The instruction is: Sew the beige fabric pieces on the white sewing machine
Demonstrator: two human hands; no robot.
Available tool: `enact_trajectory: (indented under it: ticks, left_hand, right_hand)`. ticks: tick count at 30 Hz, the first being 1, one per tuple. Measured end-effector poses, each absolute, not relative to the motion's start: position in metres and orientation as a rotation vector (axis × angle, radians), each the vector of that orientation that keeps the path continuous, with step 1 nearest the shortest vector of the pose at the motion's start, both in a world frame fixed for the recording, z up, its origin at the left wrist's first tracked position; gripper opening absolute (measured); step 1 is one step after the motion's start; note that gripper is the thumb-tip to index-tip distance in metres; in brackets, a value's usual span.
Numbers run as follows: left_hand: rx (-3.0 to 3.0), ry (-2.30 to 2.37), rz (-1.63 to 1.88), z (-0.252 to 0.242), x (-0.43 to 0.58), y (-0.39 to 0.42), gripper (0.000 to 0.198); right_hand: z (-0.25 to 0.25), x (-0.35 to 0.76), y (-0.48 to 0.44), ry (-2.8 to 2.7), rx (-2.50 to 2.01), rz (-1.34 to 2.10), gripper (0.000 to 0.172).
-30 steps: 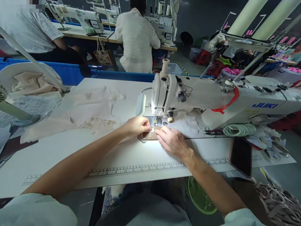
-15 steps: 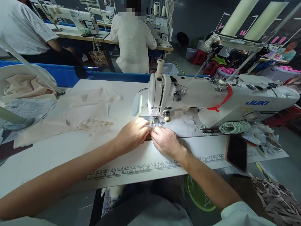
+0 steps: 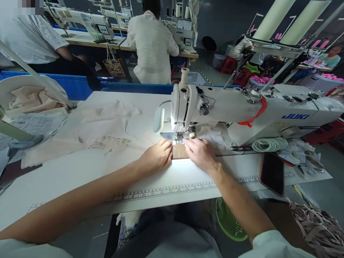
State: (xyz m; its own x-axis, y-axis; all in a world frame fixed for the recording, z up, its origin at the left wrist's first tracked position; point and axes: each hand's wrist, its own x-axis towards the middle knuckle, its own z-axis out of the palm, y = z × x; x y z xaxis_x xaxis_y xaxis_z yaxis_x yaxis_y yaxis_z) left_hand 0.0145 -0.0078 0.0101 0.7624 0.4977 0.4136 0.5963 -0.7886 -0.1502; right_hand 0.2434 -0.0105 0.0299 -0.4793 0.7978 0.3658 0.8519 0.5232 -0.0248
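Observation:
My left hand (image 3: 158,154) is closed in a pinch just left of the needle area of a white sewing machine (image 3: 215,107). Whatever lies between its fingertips is too small to make out. On the other side of the presser foot (image 3: 177,137), my right hand (image 3: 200,153) has its thumb and forefinger drawn together, and what they grip is hidden. A shiny tan plate (image 3: 180,152) shows between the two hands. Thin beige fabric (image 3: 107,122) spreads over the table left of the machine, and a paler cloth (image 3: 212,133) lies beneath the machine arm.
Green cord (image 3: 269,143), a phone (image 3: 272,173) and fabric scraps (image 3: 301,156) lie at the right. A printed ruler (image 3: 166,190) runs along the table's front edge. Below stands a green basket (image 3: 229,222). A thread stand (image 3: 276,48) rises behind; people sit at other machines.
My hands have moved apart, uncovering the tan plate between them. The right hand has shifted right and slightly away from me; the left has stayed nearly in place.

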Motion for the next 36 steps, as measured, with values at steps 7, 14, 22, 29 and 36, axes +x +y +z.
enact_trajectory:
  ticks: [7,14,22,29,36]
  left_hand:
    - [-2.736,-0.886,-0.518,0.004,0.019,0.008,0.039]
    - [-2.762,-0.912,-0.500,0.003,0.022,0.009,0.037]
    - [-2.733,-0.850,-0.507,0.006,0.020,0.010,0.037]
    - [-2.707,-0.824,-0.489,0.004,0.022,0.011,0.040]
    - [-2.728,-0.867,-0.448,0.004,0.021,0.016,0.043]
  right_hand:
    - [0.030,0.254,-0.004,-2.404,-1.428,-0.243,0.033]
    - [0.029,0.252,-0.008,-2.376,-1.408,-0.162,0.032]
    - [0.033,0.253,0.008,-2.130,-1.505,0.243,0.028]
    - [0.038,0.251,0.020,-2.071,-1.621,0.253,0.033]
    - [0.032,0.246,0.009,-2.087,-1.683,0.168,0.035]
